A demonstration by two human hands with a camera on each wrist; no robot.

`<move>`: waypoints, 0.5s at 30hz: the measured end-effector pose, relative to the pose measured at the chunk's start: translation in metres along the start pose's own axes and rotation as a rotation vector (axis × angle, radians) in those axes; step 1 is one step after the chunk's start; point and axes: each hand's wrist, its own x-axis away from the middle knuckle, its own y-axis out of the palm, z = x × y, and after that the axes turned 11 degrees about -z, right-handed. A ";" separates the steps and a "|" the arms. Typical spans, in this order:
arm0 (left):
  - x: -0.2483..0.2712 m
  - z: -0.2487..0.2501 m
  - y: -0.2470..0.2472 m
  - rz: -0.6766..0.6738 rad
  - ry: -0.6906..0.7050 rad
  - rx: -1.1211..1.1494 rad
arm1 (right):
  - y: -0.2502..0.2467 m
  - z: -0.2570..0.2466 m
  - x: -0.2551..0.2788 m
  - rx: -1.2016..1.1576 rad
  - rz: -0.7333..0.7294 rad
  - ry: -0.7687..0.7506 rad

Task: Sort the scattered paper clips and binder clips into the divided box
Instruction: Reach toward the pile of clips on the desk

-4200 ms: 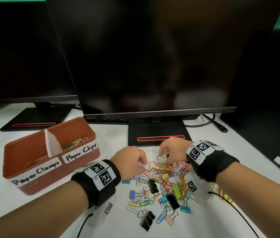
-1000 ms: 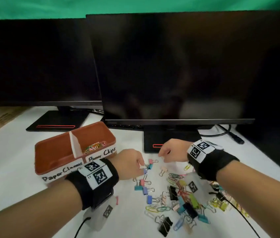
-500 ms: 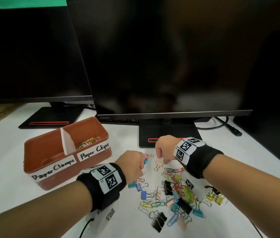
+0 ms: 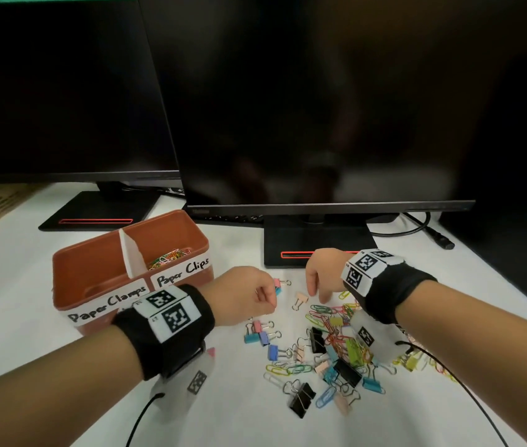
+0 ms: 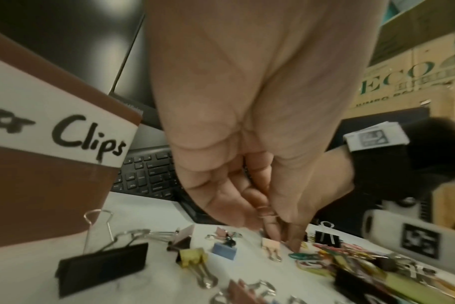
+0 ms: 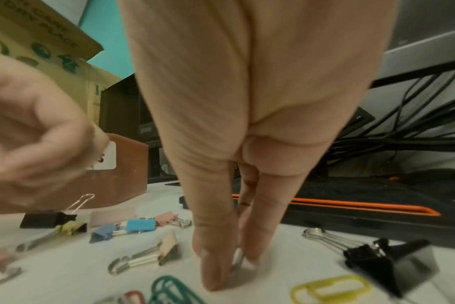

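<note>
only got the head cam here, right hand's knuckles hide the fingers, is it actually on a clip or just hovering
Observer: Right wrist view: the right hand has its fingertips down on the table, pinching a pale clip. I can't tell what type.
Operator: and the left, holding anything
Observer: Left wrist view: the left hand is curled, and a pinkish wire loop shows between its fingers.
Operator: what's nearest the right fingertips
Observer: A green paper clip lies close beside them. I can't tell if it touches.
</note>
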 end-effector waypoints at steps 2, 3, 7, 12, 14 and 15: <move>0.014 0.004 0.006 -0.075 0.049 0.055 | 0.000 0.000 0.000 0.016 0.001 0.014; 0.020 0.005 0.012 -0.119 0.060 0.064 | -0.001 0.000 0.001 0.012 0.001 0.022; 0.035 0.003 0.039 -0.207 0.088 0.015 | -0.004 -0.001 0.004 -0.004 -0.023 0.057; 0.035 0.002 0.057 -0.114 0.094 -0.076 | 0.000 0.001 0.006 -0.024 -0.025 0.077; 0.032 0.003 0.059 -0.080 0.092 -0.099 | 0.004 0.004 0.007 -0.081 -0.004 0.077; 0.031 0.004 0.059 -0.073 0.084 -0.107 | 0.005 0.005 0.009 -0.127 0.005 0.072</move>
